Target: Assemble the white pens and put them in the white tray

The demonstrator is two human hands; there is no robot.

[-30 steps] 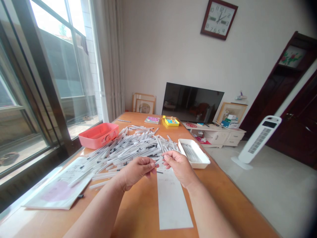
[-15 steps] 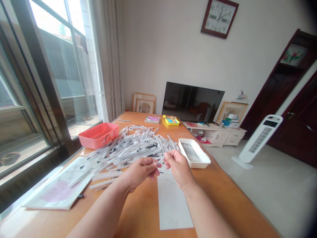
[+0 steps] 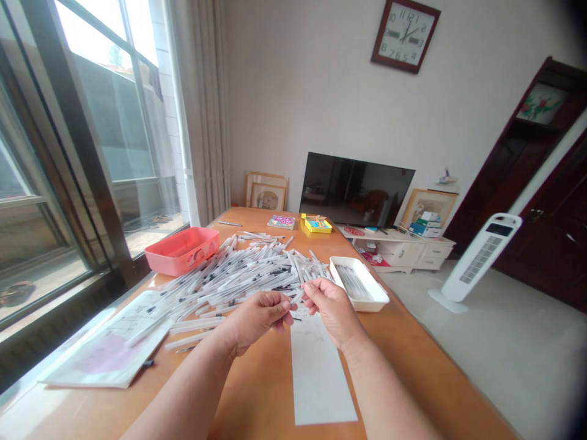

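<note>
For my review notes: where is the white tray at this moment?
In the head view, the white tray sits on the wooden table, just beyond the right hand and at the right edge of the heap of pens.

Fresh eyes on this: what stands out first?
The heap of white pens on the wooden table grabs the eye first. At its near edge, the left hand and right hand pinch a pen. A pink bin sits beside the heap on the window side, and a white tray sits to its right.
</note>
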